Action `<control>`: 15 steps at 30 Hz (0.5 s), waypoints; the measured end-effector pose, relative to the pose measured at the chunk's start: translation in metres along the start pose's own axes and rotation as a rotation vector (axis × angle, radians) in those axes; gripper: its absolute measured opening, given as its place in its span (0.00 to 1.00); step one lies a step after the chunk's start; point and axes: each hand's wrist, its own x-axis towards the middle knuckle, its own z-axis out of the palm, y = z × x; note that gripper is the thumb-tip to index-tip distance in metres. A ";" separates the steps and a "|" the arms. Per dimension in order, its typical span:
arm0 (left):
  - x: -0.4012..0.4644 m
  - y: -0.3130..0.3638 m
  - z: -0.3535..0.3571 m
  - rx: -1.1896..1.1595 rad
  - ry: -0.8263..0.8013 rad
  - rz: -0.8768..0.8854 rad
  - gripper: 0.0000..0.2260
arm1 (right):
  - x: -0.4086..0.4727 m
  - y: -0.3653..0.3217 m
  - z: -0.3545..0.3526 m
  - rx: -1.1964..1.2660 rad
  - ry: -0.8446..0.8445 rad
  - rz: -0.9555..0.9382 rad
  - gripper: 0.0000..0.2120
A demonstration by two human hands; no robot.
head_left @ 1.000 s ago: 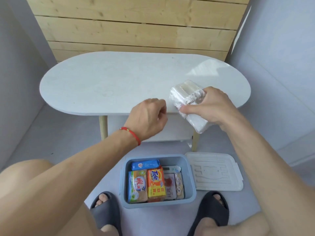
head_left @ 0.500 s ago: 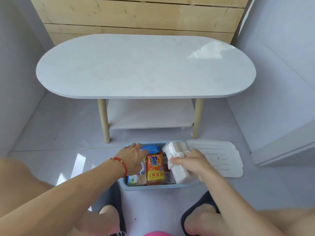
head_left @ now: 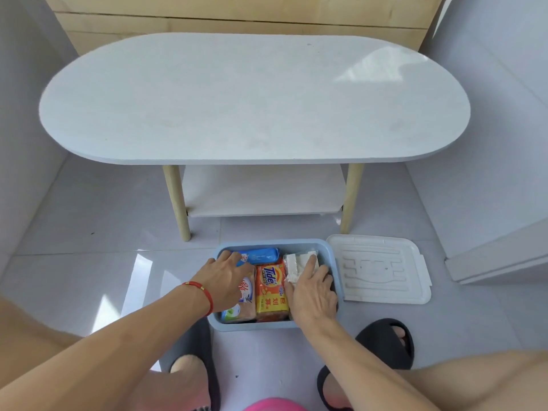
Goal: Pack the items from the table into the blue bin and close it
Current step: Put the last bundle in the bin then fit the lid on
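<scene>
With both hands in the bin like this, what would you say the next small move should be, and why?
Probably let go of the white packet and reach the right hand to the lid. The packet already lies in the blue bin beside the orange soap pack, the table shows nothing left to pack, and the lid lies on the floor to the right.

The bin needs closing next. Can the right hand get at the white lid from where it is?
Probably yes. The right hand presses the white packet in the blue bin; the lid lies flat on the floor just right of it, nothing between.
</scene>
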 end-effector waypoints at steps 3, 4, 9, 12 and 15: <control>0.000 -0.003 0.009 0.011 0.011 -0.004 0.24 | -0.010 -0.001 0.001 -0.096 -0.033 -0.136 0.41; 0.002 -0.005 0.011 0.005 0.007 -0.003 0.24 | -0.013 0.001 0.001 -0.099 -0.070 -0.154 0.41; 0.006 -0.007 0.012 -0.061 0.153 -0.085 0.23 | -0.004 0.010 -0.004 -0.029 -0.162 -0.194 0.36; 0.003 0.000 0.015 -0.363 0.353 -0.359 0.20 | 0.003 0.024 -0.015 -0.041 -0.002 -0.296 0.26; -0.001 0.008 0.021 -0.813 0.283 -0.737 0.15 | 0.008 0.039 -0.031 0.028 0.124 -0.077 0.31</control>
